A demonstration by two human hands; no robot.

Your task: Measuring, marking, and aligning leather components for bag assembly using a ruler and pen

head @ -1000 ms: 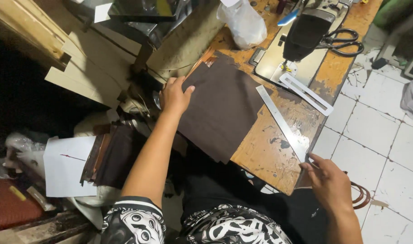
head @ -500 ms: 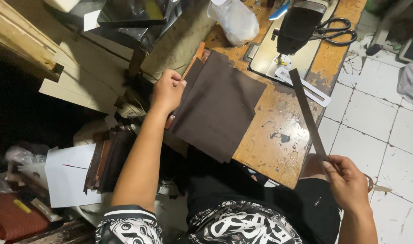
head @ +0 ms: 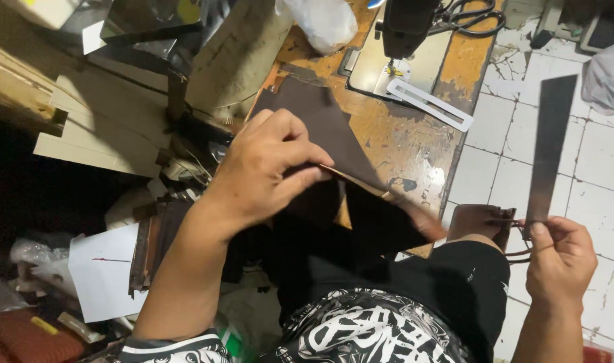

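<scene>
Worn wooden sewing table (head: 414,134): orange-brown top with scuffed patches, standing beside a white tiled floor (head: 609,168).
Dark brown flat sheet of leather-like material (head: 334,134): lies on the table's near left part, its near edge lifted and folded over the table's edge.
Black sewing machine (head: 404,27): at the table's far side.
Long dark flat metal ruler (head: 550,141): held upright off the table's right side, over the floor.
Pale slotted metal guide (head: 431,104): flat on the table, just in front of the machine.
Left hand (head: 267,168): fingers curled, pinching the sheet's lifted edge.
Right hand (head: 559,259): closed round the ruler's lower end.
</scene>
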